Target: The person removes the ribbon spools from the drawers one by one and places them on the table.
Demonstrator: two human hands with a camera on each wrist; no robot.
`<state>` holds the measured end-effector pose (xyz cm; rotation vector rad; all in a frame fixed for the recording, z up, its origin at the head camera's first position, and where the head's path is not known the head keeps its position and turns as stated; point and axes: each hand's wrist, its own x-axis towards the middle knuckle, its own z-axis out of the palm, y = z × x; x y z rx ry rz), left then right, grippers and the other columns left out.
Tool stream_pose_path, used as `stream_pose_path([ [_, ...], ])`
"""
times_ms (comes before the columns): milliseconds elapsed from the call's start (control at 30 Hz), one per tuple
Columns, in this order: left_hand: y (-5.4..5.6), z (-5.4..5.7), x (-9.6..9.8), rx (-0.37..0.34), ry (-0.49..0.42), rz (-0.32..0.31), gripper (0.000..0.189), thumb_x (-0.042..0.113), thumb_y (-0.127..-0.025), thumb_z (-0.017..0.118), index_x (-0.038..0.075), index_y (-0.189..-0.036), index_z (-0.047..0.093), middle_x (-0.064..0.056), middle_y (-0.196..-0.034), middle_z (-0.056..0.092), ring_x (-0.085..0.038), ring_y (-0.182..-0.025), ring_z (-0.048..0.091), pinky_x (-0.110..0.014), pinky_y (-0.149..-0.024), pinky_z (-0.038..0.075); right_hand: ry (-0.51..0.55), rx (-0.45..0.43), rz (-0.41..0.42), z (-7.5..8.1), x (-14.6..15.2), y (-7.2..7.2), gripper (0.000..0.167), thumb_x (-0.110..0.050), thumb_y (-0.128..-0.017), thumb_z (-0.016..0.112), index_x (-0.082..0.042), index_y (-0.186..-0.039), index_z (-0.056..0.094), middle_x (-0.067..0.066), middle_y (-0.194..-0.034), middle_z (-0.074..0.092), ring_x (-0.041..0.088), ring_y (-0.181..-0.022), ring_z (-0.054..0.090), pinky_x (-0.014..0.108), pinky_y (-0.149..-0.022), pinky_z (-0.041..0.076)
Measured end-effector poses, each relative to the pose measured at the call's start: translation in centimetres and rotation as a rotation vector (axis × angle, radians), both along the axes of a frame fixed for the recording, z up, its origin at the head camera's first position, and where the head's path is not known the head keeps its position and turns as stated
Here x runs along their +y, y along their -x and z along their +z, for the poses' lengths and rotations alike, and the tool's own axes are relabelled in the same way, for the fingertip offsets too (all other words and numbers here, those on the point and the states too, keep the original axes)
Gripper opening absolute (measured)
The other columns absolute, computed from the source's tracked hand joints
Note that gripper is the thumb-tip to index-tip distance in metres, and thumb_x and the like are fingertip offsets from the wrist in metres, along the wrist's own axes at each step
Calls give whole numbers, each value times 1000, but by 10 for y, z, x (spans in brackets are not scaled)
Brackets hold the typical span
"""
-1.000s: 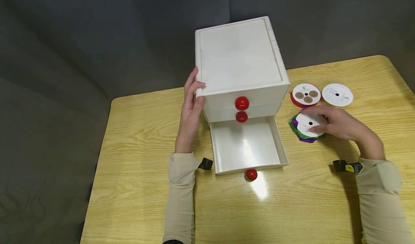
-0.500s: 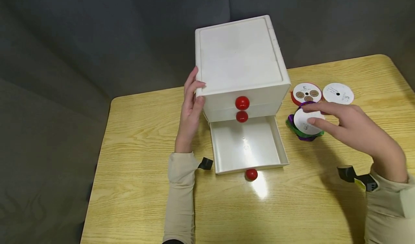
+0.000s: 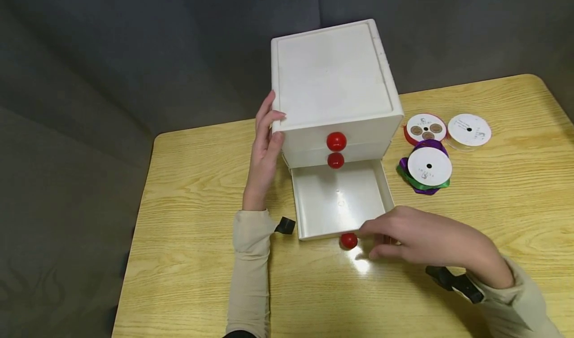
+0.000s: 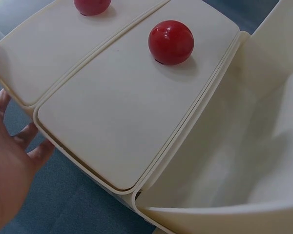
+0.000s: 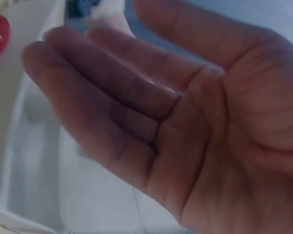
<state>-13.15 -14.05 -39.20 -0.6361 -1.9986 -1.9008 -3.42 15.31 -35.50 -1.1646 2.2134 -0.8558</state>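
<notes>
A white drawer cabinet has its bottom drawer pulled out, with nothing inside it. My left hand rests along the cabinet's left side, thumb at the front corner and a fingertip over the top edge. In the left wrist view its fingers lie fairly straight against that side. My right hand, blurred, is beside the bottom drawer's red knob at the front right corner. The right wrist view shows its palm holding nothing, fingers extended and slightly bent.
Right of the cabinet lie a spool with red ribbon, a spool with a white face, and a white spool on purple and green ribbon. Two more red knobs mark the upper drawers. A dark curtain hangs behind the table.
My right hand has left the purple and green ribbon spool, which stays on the table, and moved down and left to the drawer's front. The left hand keeps its place.
</notes>
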Motion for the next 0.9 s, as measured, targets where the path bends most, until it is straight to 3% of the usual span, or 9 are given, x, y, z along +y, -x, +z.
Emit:
stream_pose_path([
  [100,0,-1,0,-4,0,-3,56,54,-105,52,1,-126,47,-12,-169,21,-22,-154,24,-44,-122,25,-12,-18,11,-6,-13,-4,9,-19,-98,73,-18,-107,71,-18,-76,56,-4,-63,45,22,-57,45],
  [267,1,-1,0,-5,2,-3,56,54,-105,52,2,-126,47,-13,-169,21,-21,-154,24,-44,-123,26,-18,3,43,-18,-29,-11,8,-12,-96,72,-14,-102,68,-14,-77,59,-3,-62,44,21,-57,45],
  [367,1,-1,0,-7,1,-2,56,53,-105,52,2,-126,47,-13,-169,21,-21,-154,24,-44,-122,26,-22,60,47,-24,-38,-13,15,-8,-94,73,-16,-90,61,-15,-69,47,-1,-60,41,20,-55,43],
  [467,1,0,1,-5,0,-4,56,53,-105,52,1,-126,47,-14,-169,21,-21,-154,24,-44,-122,26,-39,100,10,-28,-44,-14,22,-5,-92,73,-17,-84,56,-14,-65,38,0,-58,37,20,-52,39],
  [767,1,1,2,-2,4,-3,58,54,-105,51,0,-126,47,-15,-169,20,-23,-154,24,-42,-122,27,-59,213,-124,-42,-57,-22,28,-2,-92,70,-18,-77,53,-11,-62,38,3,-55,36,21,-47,37],
  [900,0,1,1,-8,2,3,60,57,-104,52,1,-126,47,-14,-169,20,-23,-154,24,-43,-121,28,-69,322,-173,-51,-66,-21,27,8,-85,68,-14,-78,55,-8,-63,42,6,-54,37,23,-45,36],
])
